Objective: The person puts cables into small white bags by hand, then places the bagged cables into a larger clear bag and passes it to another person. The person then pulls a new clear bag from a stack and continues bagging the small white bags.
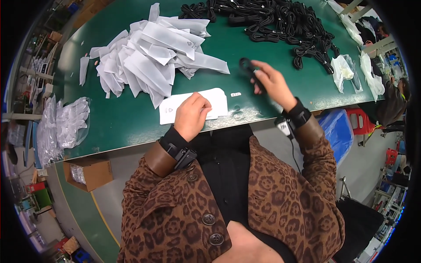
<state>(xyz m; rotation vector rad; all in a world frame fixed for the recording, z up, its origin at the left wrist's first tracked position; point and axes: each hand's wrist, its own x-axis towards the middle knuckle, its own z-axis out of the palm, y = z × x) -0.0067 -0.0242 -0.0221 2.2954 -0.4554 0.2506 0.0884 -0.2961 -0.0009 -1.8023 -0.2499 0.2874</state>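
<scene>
A coiled black cable (251, 73) is in my right hand (272, 83), lifted over the green table, its outline slightly blurred. My left hand (191, 115) is closed at a flat stack of white paper sleeves (219, 103) by the near table edge, its fingertips pinching the upper layer. Beyond it lies a large loose heap of white sleeves (151, 55), many of them puffed out. At the far right, several bundled black cables (280, 19) are piled together.
The green table (118, 131) ends just in front of me. Clear plastic bags (70, 122) rest at its left edge, more plastic wrapping (346, 72) at its right. Below stand an open cardboard box (94, 173), a blue bag-lined bin (335, 131) and a red stool (360, 120).
</scene>
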